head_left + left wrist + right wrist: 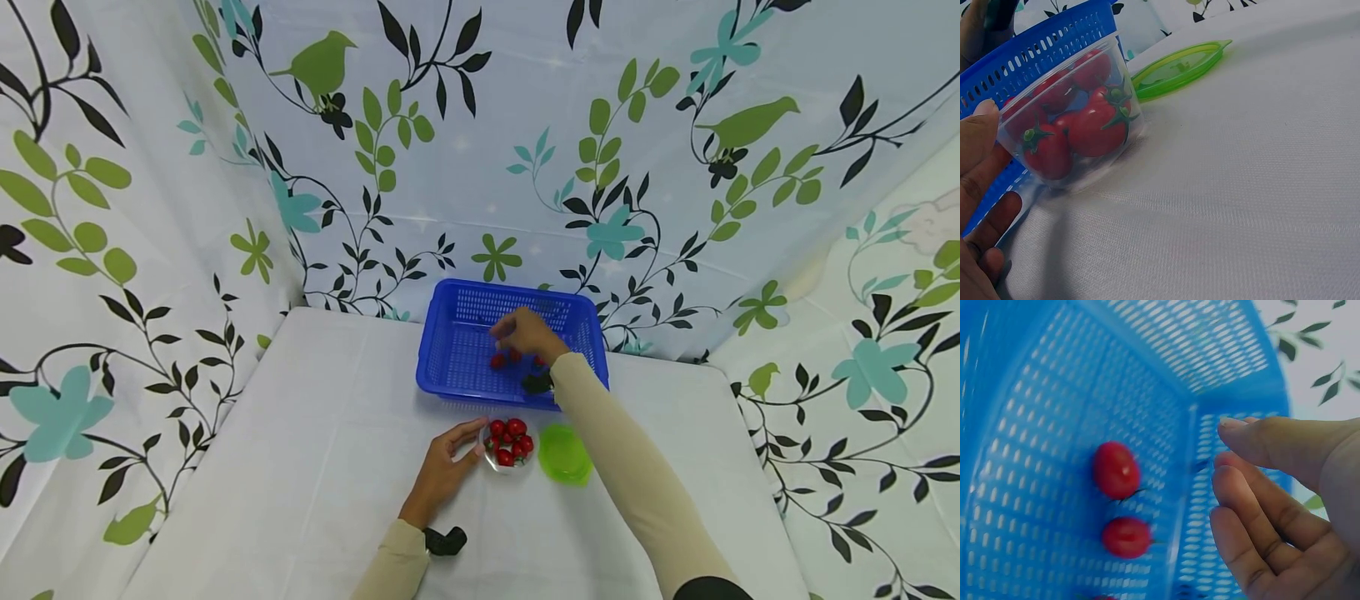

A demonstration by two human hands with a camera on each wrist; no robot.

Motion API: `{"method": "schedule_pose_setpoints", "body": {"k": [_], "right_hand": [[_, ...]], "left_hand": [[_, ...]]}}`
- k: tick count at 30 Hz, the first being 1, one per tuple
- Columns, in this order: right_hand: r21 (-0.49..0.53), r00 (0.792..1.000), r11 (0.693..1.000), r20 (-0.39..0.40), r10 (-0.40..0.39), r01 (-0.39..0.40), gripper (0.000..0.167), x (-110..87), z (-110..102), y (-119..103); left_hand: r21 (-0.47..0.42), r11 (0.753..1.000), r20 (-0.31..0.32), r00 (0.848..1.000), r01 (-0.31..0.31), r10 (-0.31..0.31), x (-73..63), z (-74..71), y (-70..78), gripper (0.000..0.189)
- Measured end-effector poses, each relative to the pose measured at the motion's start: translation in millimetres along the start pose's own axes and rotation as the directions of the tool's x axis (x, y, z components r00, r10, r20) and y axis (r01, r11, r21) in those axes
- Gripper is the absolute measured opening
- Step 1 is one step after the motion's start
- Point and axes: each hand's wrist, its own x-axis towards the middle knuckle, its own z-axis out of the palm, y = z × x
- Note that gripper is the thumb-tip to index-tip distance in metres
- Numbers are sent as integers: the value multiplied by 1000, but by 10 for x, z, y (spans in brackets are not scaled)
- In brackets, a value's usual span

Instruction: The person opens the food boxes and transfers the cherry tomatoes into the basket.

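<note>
My left hand (442, 471) holds the left side of a clear plastic container (1072, 181), thumb at its rim. Several red tomatoes (1100, 125) with green stems fill the container, which stands on the table in front of a blue basket (429, 350). Inside that basket my right hand (528, 333) hovers with loosely bent fingers and nothing between them. Below it, small red tomatoes lie on the mesh floor; the right wrist view shows an upper tomato (1116, 470), a lower tomato (1127, 537) and part of another at the bottom edge.
A translucent green lid (564, 454) lies right of the container, under the right forearm's inner side. White cloth (337, 467) covers the table. Patterned curtains (480, 150) with birds and leaves hang behind the basket and along both sides.
</note>
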Motion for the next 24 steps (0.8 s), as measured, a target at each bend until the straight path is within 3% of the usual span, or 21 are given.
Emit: {"method": "schedule_pose_setpoints", "body": {"k": [13, 24], "right_hand": [[33, 989, 993, -93, -111, 115, 22, -437, -124, -375], [92, 983, 988, -148, -110, 124, 20, -874, -153, -519]], "left_hand": [[-8, 1000, -5, 1000, 23, -23, -9, 13, 37, 43], [5, 1000, -6, 1000, 12, -12, 6, 7, 20, 44]]}}
